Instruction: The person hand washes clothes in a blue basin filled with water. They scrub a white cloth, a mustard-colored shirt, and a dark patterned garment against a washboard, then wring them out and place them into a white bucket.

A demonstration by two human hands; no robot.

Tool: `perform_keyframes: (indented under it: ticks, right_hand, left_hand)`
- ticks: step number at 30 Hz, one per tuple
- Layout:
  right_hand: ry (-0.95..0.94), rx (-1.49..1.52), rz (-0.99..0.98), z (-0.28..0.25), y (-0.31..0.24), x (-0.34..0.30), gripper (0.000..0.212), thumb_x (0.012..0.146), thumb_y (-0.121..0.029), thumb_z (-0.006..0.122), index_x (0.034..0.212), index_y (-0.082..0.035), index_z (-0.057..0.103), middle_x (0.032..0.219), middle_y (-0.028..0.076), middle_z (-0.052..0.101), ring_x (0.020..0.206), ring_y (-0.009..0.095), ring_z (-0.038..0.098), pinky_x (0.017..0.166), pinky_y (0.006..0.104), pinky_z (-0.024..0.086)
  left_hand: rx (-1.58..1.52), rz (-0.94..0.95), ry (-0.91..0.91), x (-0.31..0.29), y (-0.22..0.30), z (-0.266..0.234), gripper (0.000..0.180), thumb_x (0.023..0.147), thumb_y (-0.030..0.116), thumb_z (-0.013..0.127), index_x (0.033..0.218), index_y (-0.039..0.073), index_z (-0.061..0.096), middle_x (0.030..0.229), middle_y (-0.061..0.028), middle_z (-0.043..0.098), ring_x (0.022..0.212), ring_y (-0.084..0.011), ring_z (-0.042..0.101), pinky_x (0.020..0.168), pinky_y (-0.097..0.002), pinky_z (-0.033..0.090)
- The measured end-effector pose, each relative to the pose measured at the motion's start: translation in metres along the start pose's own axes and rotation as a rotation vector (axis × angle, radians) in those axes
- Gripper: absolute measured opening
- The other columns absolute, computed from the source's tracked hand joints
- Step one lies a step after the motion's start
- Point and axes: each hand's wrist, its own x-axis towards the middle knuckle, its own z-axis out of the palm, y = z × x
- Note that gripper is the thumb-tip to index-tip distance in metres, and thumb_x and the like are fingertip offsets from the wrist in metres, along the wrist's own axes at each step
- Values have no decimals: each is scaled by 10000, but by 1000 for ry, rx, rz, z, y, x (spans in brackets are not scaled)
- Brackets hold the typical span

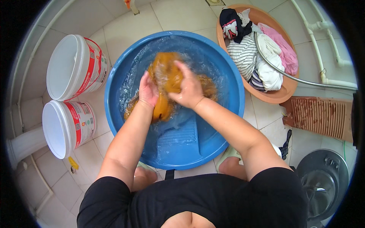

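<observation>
Two forearms (127, 138) converge, left hand (148, 92) and right hand (189, 90) flanking cloth (162, 68).

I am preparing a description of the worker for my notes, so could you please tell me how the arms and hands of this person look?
The left hand and right hand are bare, without gloves. The forearms are uncovered too, with no watch or bracelet visible. Short, plain black sleeves cover the upper arms. Motion blur hides whether rings are worn.
</observation>
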Motion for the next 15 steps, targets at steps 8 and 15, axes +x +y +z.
perform_keyframes:
  ticks: [8, 15]
  right_hand:
    - [-111, 71, -393, 23, -62, -20, 392, 562, -290, 723, 794, 10, 623, 1149, 138, 485, 944, 289, 531, 771, 363, 477]
    - [-140, -266, -213, 19, -9, 9, 474, 596, -462, 678, 748, -17, 622, 846, 149, 594, 732, 339, 583, 663, 399, 500]
  left_hand:
    - [-73, -228, -103, -46, -11, 40, 560, 838, 513, 503, 1207, 92, 509, 1137, -104, 575, 1063, -253, 540, 936, -403, 428]
    - [329, -136, 381, -50, -38, 49, 546, 886, 511, 436, 1242, 99, 484, 1160, -97, 564, 1081, -227, 533, 952, -385, 416]
